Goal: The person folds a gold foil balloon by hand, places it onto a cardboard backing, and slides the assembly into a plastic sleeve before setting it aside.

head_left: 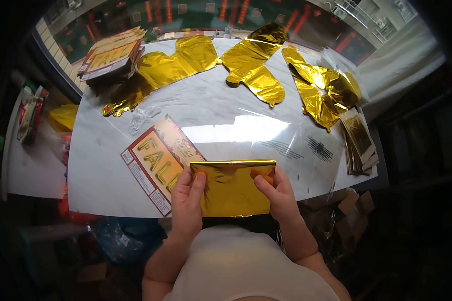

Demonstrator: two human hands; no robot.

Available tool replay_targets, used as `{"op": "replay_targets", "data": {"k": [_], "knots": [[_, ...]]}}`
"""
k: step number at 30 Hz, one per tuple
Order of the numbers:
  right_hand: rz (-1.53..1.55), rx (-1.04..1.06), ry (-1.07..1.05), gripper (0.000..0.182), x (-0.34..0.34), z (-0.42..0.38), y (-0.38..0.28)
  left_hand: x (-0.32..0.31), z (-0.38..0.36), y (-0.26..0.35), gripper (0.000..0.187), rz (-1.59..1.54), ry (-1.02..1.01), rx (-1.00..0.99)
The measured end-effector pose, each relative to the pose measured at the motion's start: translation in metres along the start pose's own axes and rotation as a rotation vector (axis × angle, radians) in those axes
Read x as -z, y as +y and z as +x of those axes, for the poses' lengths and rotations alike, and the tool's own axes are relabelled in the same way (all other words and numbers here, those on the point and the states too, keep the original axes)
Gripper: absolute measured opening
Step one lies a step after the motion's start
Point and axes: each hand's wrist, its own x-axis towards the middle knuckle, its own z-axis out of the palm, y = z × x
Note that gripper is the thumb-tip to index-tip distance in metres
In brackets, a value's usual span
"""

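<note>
A folded gold foil balloon (pixel 236 195), flat and roughly rectangular, is held upright at the table's front edge. My left hand (pixel 188 195) is closed on its left side, thumb on the near face. On the right side my right hand (pixel 278 196) grips it the same way; the fingers behind are partly hidden. Just left of it lies a printed card (pixel 158 160) with gold balloon letters, partly covered by my left hand. Beyond the foil, a clear plastic bag (pixel 286 150) with dark print lies flat and reflects light.
Large unfolded gold foil balloons (pixel 181 65) stretch across the back of the white marbled table (pixel 100 175). Printed cards (pixel 110 55) are stacked at back left, near thin white strips (pixel 143 118). Flat gold packets (pixel 356 143) lie at the right edge. Cardboard boxes (pixel 349 205) stand below.
</note>
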Motion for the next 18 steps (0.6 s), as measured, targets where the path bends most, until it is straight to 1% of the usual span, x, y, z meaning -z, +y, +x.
{"op": "replay_targets", "data": {"k": [2, 3, 5, 6, 7, 9, 10, 11, 13, 14, 15, 17, 18], "knots": [[-0.047, -0.031, 0.06, 0.031, -0.004, 0.002, 0.001, -0.006, -0.002, 0.003, 0.029, 0.026, 0.076, -0.016], [-0.047, -0.035, 0.048, 0.031, -0.001, 0.001, 0.002, -0.003, -0.004, 0.004, 0.029, 0.027, 0.085, -0.022], [-0.023, -0.125, 0.01, 0.03, 0.009, -0.003, 0.004, 0.007, -0.011, 0.006, 0.029, 0.267, -0.084, -0.01], [-0.007, -0.112, 0.03, 0.03, 0.012, -0.005, 0.002, 0.012, -0.018, 0.013, 0.037, 0.439, -0.106, 0.069], [0.005, -0.069, 0.043, 0.029, 0.017, -0.007, -0.001, 0.018, -0.021, 0.025, 0.037, 0.439, -0.095, 0.062], [-0.039, 0.009, 0.199, 0.024, 0.032, -0.008, -0.002, 0.024, -0.029, 0.059, 0.059, 1.357, -0.247, -0.367], [-0.024, 0.025, 0.22, 0.022, 0.045, -0.011, -0.006, 0.033, -0.035, 0.066, 0.087, 1.506, -0.225, -0.377], [-0.008, 0.041, 0.245, 0.02, 0.054, -0.014, -0.009, 0.042, -0.039, 0.07, 0.087, 1.509, -0.22, -0.378], [-0.057, 0.105, 0.376, 0.02, 0.065, -0.015, -0.009, 0.059, -0.05, 0.072, 0.087, 1.634, -0.199, -0.186], [-0.039, 0.116, 0.412, 0.02, 0.072, -0.017, -0.01, 0.07, -0.056, 0.069, 0.079, 1.758, -0.253, -0.258], [-0.019, 0.13, 0.448, 0.021, 0.078, -0.018, -0.01, 0.081, -0.066, 0.07, 0.079, 1.76, -0.244, -0.263], [0.034, 0.149, 0.434, 0.021, 0.091, -0.023, -0.013, 0.097, -0.084, 0.072, 0.058, 1.75, -0.415, -0.45], [0.063, 0.198, 0.478, 0.022, 0.091, -0.024, -0.016, 0.092, -0.09, 0.078, 0.058, 1.751, -0.415, -0.453]]}}
